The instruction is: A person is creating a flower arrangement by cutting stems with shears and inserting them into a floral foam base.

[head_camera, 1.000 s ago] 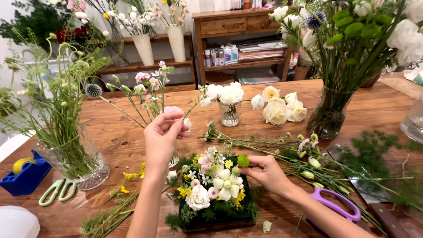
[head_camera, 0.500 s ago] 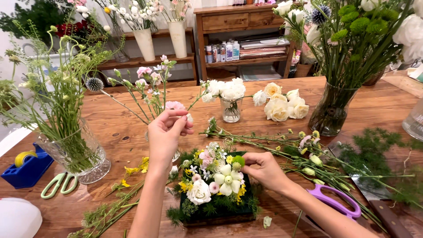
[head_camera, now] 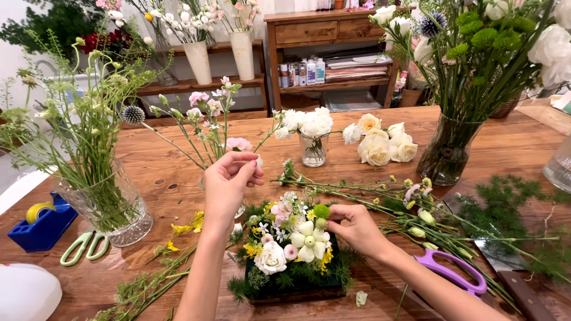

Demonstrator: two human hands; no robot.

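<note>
Fingertips of the left hand [head_camera: 229,178] pinch a soft pink blossom [head_camera: 239,144] above the wooden table [head_camera: 166,172]. The right hand [head_camera: 355,229] grips a round fuzzy green bloom [head_camera: 322,211], pressed into the square, leafy flower arrangement [head_camera: 291,255] beside purple scissors [head_camera: 455,273].

2 bare forearms, no sleeves or jewellery.

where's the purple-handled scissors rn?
In the head view, the purple-handled scissors lie on the wooden table, lower right, just beyond the right forearm, beside the loose green stems and right of the square flower arrangement.
</note>
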